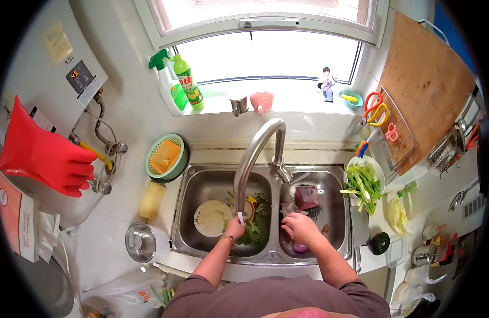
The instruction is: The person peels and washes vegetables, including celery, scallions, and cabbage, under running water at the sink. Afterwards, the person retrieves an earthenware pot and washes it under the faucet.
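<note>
My left hand [235, 228] is closed just under the spout of the curved faucet [259, 144], over the left sink basin [194, 185]. What its fingers hold, if anything, is hidden. Beside it lie leafy greens [251, 235] and a round whitish dish [210, 218], with a yellow-edged item [251, 204] partly behind the spout. Over the right basin [334, 185], my right hand [301, 229] hangs with loosely bent fingers and no visible object in them. Near that hand are a dark red block [308, 196], like meat, a dark scrubber-like clump [313, 213] and a purple round piece [300, 247].
A bowl of cut greens [365, 180] stands right of the sink, near a knife [359, 228]. To the left are a green basket [167, 157] with an orange tray and a metal pot [140, 243]. Bottles [187, 82] line the sill.
</note>
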### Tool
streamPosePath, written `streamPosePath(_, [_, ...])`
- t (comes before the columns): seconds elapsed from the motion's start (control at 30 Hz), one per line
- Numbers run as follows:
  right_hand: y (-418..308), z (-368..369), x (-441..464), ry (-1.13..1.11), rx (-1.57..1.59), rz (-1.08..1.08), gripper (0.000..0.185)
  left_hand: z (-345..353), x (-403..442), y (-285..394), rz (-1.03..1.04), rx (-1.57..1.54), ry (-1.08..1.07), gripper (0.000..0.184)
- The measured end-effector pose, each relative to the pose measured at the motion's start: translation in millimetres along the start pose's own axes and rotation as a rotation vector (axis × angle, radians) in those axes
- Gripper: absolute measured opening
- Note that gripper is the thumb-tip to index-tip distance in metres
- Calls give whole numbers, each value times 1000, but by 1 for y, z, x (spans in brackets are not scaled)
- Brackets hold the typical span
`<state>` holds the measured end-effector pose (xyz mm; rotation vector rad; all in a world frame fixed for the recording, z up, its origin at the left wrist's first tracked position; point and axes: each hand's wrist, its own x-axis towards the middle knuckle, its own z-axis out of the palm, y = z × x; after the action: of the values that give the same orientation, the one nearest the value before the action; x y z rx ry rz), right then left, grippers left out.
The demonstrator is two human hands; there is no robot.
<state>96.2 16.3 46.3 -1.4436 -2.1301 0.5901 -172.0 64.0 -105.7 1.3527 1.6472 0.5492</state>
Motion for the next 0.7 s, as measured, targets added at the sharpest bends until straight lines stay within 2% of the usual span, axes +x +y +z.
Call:
streamPosePath(0.13, [-25, 22, 12, -205, 53, -5, 29, -9, -15, 39, -17, -400, 89, 15])
streamPosePath(0.23, [-44, 49, 20, -197, 310, 34, 42, 1, -14, 41, 20, -515, 160, 16])
streamPosePath(0.27, [-44, 61, 23, -208, 340, 12, 44, 2, -15, 40, 99, -435, 182, 18])
streamPosePath(0.37, [-40, 92, 24, -221, 428, -22, 50, -3, -25, 59, -90, -737, 116, 25])
streamPosePath(0.4, [-37, 95, 23, -202, 447, -44, 48, -2, -24, 54, -42, -786, 131, 27])
streamPosePath(0.43, [-34, 96, 21, -190, 471, -56, 46, -9, -24, 56, -27, -765, 66, 28])
streamPosePath(0.47, [-30, 93, 20, -198, 429, -74, 44, -6, -13, 41, -129, -892, -13, 30])
streamPosePath(0.5, [-23, 91, 18, -214, 393, -86, 42, -12, -27, 59, -177, -979, -71, 30])
streamPosePath(0.53, [-23, 80, 10, -195, 402, -11, 39, -26, -42, 77, -232, -971, -168, 25])
streamPosePath(0.57, [-17, 73, 0, -250, 375, 90, 37, -33, -38, 68, -276, -958, -281, 20])
streamPosePath(0.63, [4, 62, -21, -279, 384, 210, 34, -27, -30, 59, -178, -775, -194, 14])
streamPosePath(0.67, [19, 59, -35, -237, 307, 202, 34, -28, -27, 53, -164, -733, -193, 17])
streamPosePath(0.7, [30, 52, -48, -233, 343, 290, 34, -30, -24, 49, -143, -688, -192, 20])
